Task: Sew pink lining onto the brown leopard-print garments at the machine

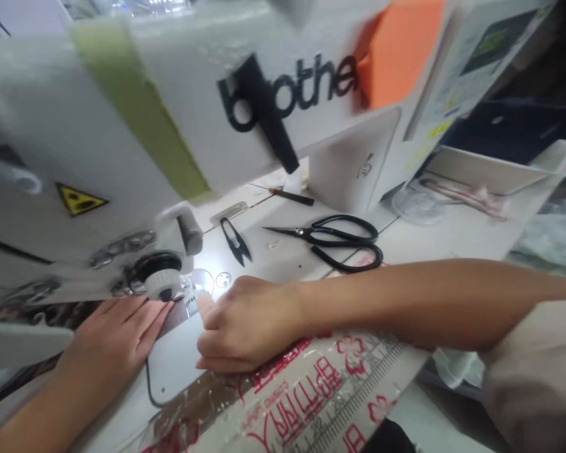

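A white sewing machine (245,151) with "brother" lettering fills the upper view. My left hand (116,333) lies flat under its head, fingers stretched forward on a strip of dark fabric (175,316) near the presser foot area. My right hand (245,327) is closed beside the lit needle plate (202,283), its index finger pointing at the plate and the other fingers curled under. Whatever those curled fingers hold, if anything, is hidden. The needle tip is hidden behind a white knob (163,284) on the machine.
Black-handled scissors (344,236), thread snips (236,241) and a thin dark-handled tool (292,196) lie behind my right hand. A clear plastic-covered sheet with red print (302,396) and ruler marks covers the front edge. A shallow clear dish (417,206) sits at right.
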A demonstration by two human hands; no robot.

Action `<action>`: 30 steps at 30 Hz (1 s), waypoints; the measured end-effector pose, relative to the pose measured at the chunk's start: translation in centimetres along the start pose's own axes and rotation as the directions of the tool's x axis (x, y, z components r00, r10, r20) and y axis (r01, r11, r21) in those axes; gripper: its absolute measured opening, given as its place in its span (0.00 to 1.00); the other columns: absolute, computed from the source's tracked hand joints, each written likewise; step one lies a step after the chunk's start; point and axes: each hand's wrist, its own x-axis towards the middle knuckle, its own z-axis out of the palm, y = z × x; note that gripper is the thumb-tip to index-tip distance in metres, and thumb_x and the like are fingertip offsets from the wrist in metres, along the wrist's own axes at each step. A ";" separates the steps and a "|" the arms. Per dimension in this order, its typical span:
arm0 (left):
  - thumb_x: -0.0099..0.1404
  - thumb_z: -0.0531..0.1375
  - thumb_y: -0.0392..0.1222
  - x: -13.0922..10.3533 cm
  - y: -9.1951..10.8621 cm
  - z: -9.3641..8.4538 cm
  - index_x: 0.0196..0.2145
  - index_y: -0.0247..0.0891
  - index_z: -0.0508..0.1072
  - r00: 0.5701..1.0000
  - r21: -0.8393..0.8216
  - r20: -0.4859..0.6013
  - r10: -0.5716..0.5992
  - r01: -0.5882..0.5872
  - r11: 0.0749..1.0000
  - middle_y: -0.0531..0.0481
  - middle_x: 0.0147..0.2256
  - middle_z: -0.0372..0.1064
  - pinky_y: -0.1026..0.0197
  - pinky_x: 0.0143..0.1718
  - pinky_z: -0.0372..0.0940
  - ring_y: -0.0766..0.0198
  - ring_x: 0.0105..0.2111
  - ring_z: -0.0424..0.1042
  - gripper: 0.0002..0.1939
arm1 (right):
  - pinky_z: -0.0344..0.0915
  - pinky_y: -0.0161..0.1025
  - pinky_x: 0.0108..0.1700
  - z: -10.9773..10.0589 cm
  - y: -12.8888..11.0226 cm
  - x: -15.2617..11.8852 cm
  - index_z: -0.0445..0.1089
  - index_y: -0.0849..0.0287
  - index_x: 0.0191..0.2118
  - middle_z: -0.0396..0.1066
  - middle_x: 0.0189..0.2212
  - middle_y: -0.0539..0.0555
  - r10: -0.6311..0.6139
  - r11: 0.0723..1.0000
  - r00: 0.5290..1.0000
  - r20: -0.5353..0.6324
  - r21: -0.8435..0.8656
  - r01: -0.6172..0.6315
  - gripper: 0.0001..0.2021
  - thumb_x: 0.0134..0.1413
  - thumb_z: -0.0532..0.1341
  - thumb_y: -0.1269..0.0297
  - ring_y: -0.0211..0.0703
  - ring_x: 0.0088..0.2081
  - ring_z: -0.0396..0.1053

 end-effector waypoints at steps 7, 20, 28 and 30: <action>0.63 0.51 0.39 0.3 1.3 -0.1 0.33 0.39 0.70 0.826 -0.241 -0.001 -0.564 0.547 0.802 0.50 0.27 0.67 0.60 0.31 0.57 0.60 0.28 0.64 0.08 | 0.44 0.39 0.20 1.5 -0.3 -0.6 0.67 0.59 0.26 0.69 0.24 0.49 -0.055 0.998 0.992 -0.118 -0.002 0.055 0.17 0.63 0.50 0.58 0.37 0.22 0.61; 0.57 0.57 0.49 -5.6 11.6 -9.8 0.27 0.35 0.64 0.206 -0.879 0.297 -0.932 0.441 -0.183 0.56 0.23 0.60 0.69 0.25 0.56 0.70 0.23 0.58 0.13 | 0.64 0.39 0.35 -1.9 -8.3 6.9 0.71 0.59 0.38 0.70 0.31 0.53 0.306 0.637 0.935 -0.177 0.768 -0.063 0.09 0.56 0.58 0.61 0.42 0.32 0.66; 0.60 0.54 0.46 -5.8 11.8 -10.8 0.29 0.36 0.67 0.306 -0.828 0.102 -0.947 0.554 0.090 0.54 0.27 0.62 0.66 0.31 0.57 0.66 0.30 0.61 0.10 | 0.50 0.32 0.27 -1.7 -9.5 8.2 0.64 0.60 0.31 0.60 0.23 0.46 0.393 0.203 0.916 0.087 0.963 -0.178 0.13 0.48 0.64 0.56 0.34 0.25 0.56; 0.61 0.54 0.46 -5.6 11.7 -10.8 0.26 0.36 0.66 0.323 -0.777 0.029 -0.946 0.602 0.182 0.55 0.25 0.61 0.66 0.31 0.56 0.66 0.29 0.60 0.12 | 0.50 0.32 0.26 -1.7 -9.7 8.1 0.63 0.60 0.31 0.60 0.23 0.46 0.386 0.165 0.917 0.098 0.971 -0.173 0.15 0.48 0.65 0.54 0.33 0.25 0.55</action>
